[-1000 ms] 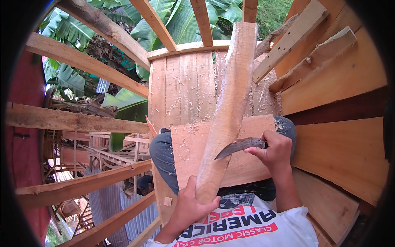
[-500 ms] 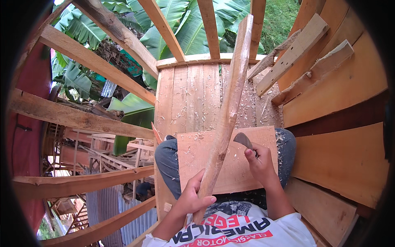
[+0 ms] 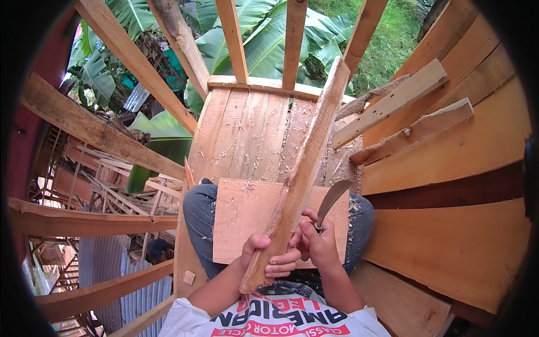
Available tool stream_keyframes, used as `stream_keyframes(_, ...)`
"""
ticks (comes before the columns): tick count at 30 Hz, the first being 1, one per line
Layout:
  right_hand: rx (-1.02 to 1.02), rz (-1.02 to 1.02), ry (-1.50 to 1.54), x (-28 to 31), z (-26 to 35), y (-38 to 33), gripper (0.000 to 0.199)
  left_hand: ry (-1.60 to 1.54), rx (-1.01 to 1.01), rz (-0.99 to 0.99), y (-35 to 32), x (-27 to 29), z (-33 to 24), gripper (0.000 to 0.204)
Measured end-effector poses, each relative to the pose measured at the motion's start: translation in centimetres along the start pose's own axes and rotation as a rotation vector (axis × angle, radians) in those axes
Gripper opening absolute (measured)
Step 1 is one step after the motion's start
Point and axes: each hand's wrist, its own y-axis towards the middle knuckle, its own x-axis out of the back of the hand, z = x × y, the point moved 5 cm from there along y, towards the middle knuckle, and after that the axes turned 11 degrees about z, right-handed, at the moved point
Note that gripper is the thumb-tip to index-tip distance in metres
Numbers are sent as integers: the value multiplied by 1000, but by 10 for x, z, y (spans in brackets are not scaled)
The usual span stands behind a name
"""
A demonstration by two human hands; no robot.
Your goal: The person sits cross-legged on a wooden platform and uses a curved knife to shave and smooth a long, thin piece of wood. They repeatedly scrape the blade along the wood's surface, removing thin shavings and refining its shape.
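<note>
The wooden piece (image 3: 301, 168) is positioned in front of my torso, lengthwise, its lower end near my shirt (image 3: 188, 321) and its upper end directed away from me, slightly to the right. A narrow face is turned toward me. I cannot tell whether it touches the board below.

My left hand (image 3: 250, 249) grips the wooden piece near its lower end: thumb along the left edge, fingers pressed together and curled around the right edge. My right hand (image 3: 324, 245) is closed about the handle of the knife (image 3: 335, 197); the curved blade points up and away, clear of the wood. Some right-hand fingers lie at the right edge of the wood; I cannot tell whether they press on it.

The flat board (image 3: 245, 209) lies across my lap, between my jeans-clad knees (image 3: 197, 220). Beyond it, shavings are scattered over the planks (image 3: 238, 137). Wooden rails (image 3: 92, 219) flank the left side; broad wooden panels (image 3: 449, 168) flank the right. Large green leaves (image 3: 269, 48) stand behind the far rail.
</note>
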Motion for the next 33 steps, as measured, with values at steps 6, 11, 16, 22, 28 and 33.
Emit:
stream_keyframes(6,-23,-39,87,-2,-2,8,31,181,82,-181,-18,-1,4,54)
stream_keyframes(11,125,-147,-74,14,7,7,24,464,121,-310,-25,1,-1,76)
stream_keyframes(16,123,-173,-157,23,9,1,27,514,242,-409,-27,2,4,78)
stream_keyframes(22,92,2,43,35,-1,-9,32,610,181,-483,-20,-5,4,75)
stream_keyframes(28,97,-9,9,32,9,-16,26,649,298,-483,-16,-4,14,70)
stream_keyframes(33,136,-60,-35,25,25,-20,17,852,345,-658,-20,-2,20,65)
